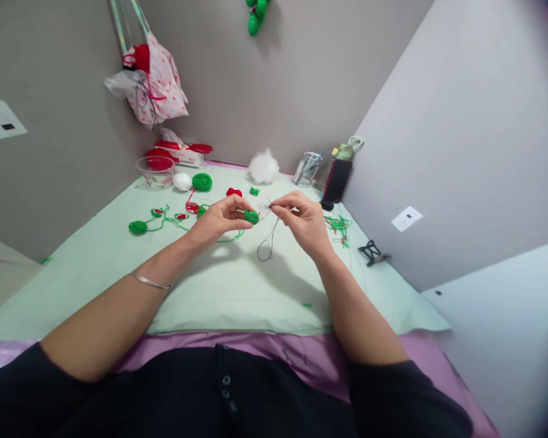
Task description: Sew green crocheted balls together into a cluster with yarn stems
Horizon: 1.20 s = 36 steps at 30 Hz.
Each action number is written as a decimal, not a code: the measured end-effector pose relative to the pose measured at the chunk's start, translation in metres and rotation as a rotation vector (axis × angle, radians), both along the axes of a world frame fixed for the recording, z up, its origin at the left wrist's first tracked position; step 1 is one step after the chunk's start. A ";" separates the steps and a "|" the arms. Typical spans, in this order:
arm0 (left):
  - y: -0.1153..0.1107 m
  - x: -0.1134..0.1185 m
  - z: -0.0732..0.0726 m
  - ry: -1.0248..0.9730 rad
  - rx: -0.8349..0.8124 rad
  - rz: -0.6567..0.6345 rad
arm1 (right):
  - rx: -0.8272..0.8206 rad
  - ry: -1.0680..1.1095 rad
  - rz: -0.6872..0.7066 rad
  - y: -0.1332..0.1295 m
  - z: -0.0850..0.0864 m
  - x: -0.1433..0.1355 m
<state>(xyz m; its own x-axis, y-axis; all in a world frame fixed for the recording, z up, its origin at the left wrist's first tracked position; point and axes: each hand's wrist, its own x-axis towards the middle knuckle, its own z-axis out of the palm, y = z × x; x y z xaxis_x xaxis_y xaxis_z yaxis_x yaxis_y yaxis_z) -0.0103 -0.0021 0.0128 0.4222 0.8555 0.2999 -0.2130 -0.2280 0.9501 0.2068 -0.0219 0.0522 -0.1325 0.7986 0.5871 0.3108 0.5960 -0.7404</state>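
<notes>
As I look down on the pale green tabletop (237, 304), both forearms (119, 316) slant inward from the near side. My left hand (217, 220), fingers arched above the thumb, pinches a small green knitted piece (251, 216) mid-scene. Just right, my right hand (302, 219), knuckles up, pinches dark thread (273, 237) and a thin needle-like tool (269, 200).

Fairly bright light w/ soft shadows on tbl (196, 313), R edge dark & blurry (corners esp.).
</notes>
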 end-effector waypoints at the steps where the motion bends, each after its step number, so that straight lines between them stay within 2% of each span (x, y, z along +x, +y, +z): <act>1: 0.000 0.000 0.001 0.004 -0.002 0.006 | 0.014 0.006 -0.012 0.001 0.000 0.001; 12: -0.001 0.001 0.003 -0.003 -0.037 0.013 | -0.075 0.123 0.008 0.002 0.001 0.000; 15: 0.000 -0.001 0.006 -0.040 -0.067 0.060 | -0.108 0.218 0.038 0.004 0.001 0.001; 22: 0.017 -0.020 0.014 -0.336 -0.186 0.331 | -0.225 0.486 0.100 0.012 0.003 0.008; 26: 0.031 -0.039 0.019 -0.610 -0.202 0.623 | -0.215 0.653 0.012 0.020 0.005 0.019; 30: 0.041 -0.065 0.024 -0.745 -0.232 0.883 | -0.179 0.856 -0.076 0.032 0.011 0.044; 34: 0.048 -0.088 0.025 -0.835 -0.261 0.954 | -0.222 1.111 -0.153 0.045 0.016 0.081; 36: 0.049 -0.096 0.026 -0.899 -0.263 0.936 | -0.271 1.238 -0.216 0.051 0.016 0.100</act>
<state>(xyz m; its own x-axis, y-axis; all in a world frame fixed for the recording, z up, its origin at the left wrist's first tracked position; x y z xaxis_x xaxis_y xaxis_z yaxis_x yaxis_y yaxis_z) -0.1058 0.0474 0.0386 -0.6126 0.7884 -0.0555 -0.6517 -0.4642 0.5998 0.3066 0.0293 0.0679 0.5280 0.8482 0.0425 -0.5963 0.4059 -0.6925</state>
